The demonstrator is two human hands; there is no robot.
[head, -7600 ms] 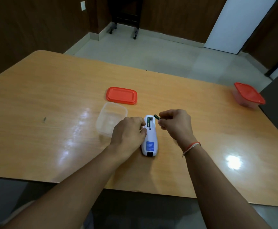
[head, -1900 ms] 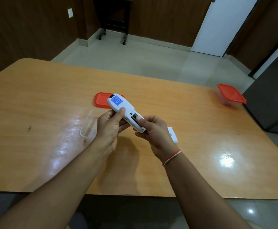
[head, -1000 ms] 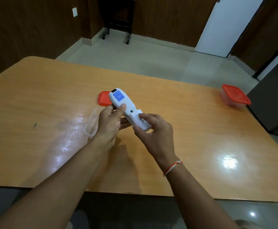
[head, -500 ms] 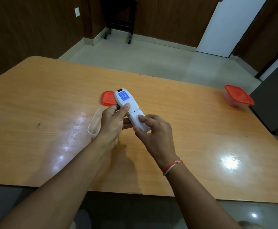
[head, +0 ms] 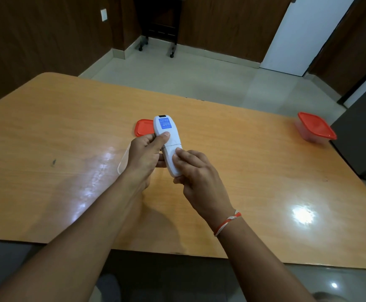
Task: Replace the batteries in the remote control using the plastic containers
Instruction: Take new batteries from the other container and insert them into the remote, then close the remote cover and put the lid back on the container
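White remote control (head: 167,142) is held up off the table, back side up, blue label (head: 166,124) near its far end, battery cover (head: 173,160) seated on the near half with a thin seam line across the body. Left hand (head: 144,158) grips the middle from the left, thumb on the back just below the label, fingers wrapped underneath. Right hand (head: 196,171) holds the near end, thumb pressed flat on the cover, remaining fingers curled under the tip. Both hands closed on the remote. Behind the left hand: clear open container (head: 122,160) on the table, mostly hidden, only its left edge shows; contents not visible. Its red lid (head: 143,127) lies flat just beyond, partly covered by the remote's far end. Second container with red lid on (head: 315,127) sits well apart at the far right edge of the wooden table (head: 254,149). Red-and-white thread band (head: 227,222) on the right wrist.
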